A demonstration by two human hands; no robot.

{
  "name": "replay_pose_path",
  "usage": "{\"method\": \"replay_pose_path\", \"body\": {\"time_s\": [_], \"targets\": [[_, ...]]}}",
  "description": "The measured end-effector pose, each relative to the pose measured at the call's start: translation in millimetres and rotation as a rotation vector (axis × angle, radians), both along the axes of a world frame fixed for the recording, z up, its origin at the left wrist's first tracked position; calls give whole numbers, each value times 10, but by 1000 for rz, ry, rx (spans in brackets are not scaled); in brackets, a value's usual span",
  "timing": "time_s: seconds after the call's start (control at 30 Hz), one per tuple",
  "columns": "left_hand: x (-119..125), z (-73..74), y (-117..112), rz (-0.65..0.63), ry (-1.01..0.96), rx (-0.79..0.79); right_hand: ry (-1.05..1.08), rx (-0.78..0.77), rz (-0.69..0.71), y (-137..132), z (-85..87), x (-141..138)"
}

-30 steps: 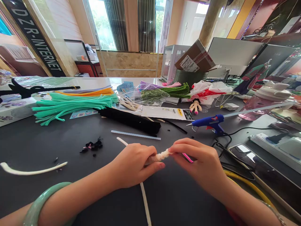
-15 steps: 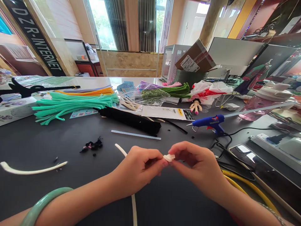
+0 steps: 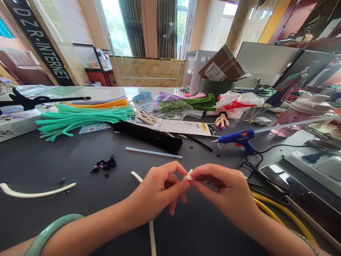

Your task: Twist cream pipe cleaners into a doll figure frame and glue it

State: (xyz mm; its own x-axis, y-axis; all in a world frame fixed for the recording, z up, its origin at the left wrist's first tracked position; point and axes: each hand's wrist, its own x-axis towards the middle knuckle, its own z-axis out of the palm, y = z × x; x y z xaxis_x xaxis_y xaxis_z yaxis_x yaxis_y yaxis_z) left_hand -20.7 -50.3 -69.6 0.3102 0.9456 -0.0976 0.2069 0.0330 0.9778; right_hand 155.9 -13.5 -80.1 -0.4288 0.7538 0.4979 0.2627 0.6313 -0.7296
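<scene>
A small, cream-white piece of coiled pipe cleaner (image 3: 188, 175) sits between my two hands, one short end sticking up. My left hand (image 3: 162, 188) pinches it from the left with thumb and index finger, the other fingers curled loosely below. From the right, my right hand (image 3: 222, 188) grips it between thumb and fingertips. Under my left wrist runs a long white pipe cleaner (image 3: 152, 236), partly hidden by the arm. Another white pipe cleaner (image 3: 37, 195) lies curved at the left.
Beyond my hands lie a clear glue stick (image 3: 153, 153), a black pipe cleaner bundle (image 3: 146, 137) and turquoise pipe cleaners (image 3: 85, 119). A blue glue gun (image 3: 237, 138) rests at right, near a small doll (image 3: 222, 120), a phone (image 3: 293, 192) and a power strip (image 3: 314, 174). Black scraps (image 3: 106, 164) lie left.
The white piece has turned, so one end now points upward. My left fingers have shifted, with the lower ones now extending further down.
</scene>
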Motion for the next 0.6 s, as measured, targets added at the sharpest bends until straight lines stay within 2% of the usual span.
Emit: {"method": "replay_pose_path", "body": {"time_s": [0.27, 0.6], "targets": [[25, -10, -2, 15, -25, -43, -18, 77, 45, 13, 13, -5], [52, -29, -21, 25, -70, -90, -165, 482, 18, -13, -1, -19]]}}
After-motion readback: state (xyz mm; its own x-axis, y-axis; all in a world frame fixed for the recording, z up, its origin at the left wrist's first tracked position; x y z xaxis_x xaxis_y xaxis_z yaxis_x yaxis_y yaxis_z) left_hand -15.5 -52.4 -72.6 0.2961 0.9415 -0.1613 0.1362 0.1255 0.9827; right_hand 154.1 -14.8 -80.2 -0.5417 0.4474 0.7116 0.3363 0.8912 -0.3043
